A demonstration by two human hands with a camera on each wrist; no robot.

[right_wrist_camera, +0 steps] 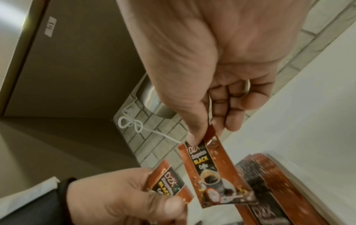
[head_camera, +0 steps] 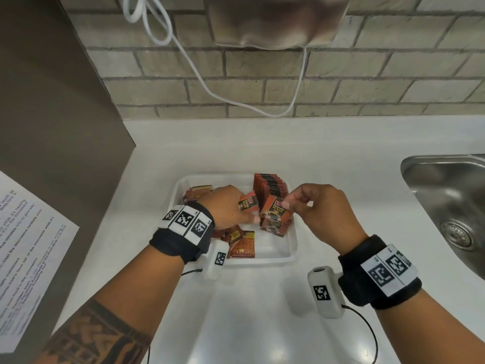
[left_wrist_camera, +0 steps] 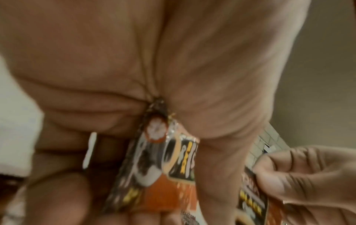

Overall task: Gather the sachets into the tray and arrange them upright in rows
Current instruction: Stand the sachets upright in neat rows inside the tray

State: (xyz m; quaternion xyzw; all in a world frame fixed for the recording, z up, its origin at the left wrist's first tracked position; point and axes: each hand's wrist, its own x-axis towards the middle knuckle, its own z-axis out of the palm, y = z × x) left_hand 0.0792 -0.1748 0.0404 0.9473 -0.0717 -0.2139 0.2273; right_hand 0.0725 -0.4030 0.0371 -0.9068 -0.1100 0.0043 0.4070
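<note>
Head view. A shallow white plastic tray (head_camera: 292,248) sits on the white surface (head_camera: 341,158), beside a stainless steel sink (head_camera: 446,195). Along the tray's far right side stands a row of upright red-brown coffee sachets (head_camera: 270,186), packed face to face. On the tray's left side lies a loose heap of flat sachets (head_camera: 240,244), not yet stood up. Judged from this, gathering appears done, since no sachet shows on the surface outside the tray, while the arranging is only partly complete: one row stands and the heap remains. The left hand (head_camera: 227,208) pinches a single small sachet (head_camera: 248,202) above the tray. The right hand (head_camera: 322,208) pinches the top edge of a second sachet with a black label panel (head_camera: 275,214), held upright at the near end of the row.

Left wrist view. The palm fills the frame; the thumb and curled fingers grip the small sachet (left_wrist_camera: 154,164), which is blurred. The right hand's fingertips (left_wrist_camera: 285,179) appear at the lower right, closed on the other sachet.

Right wrist view. Thumb and forefinger pinch the black-labelled sachet (right_wrist_camera: 212,172) by its top corner, the remaining fingers curled loosely. It hangs just beside the standing row (right_wrist_camera: 273,179). The left hand (right_wrist_camera: 115,199) holds its sachet (right_wrist_camera: 169,184) nearby.
</note>
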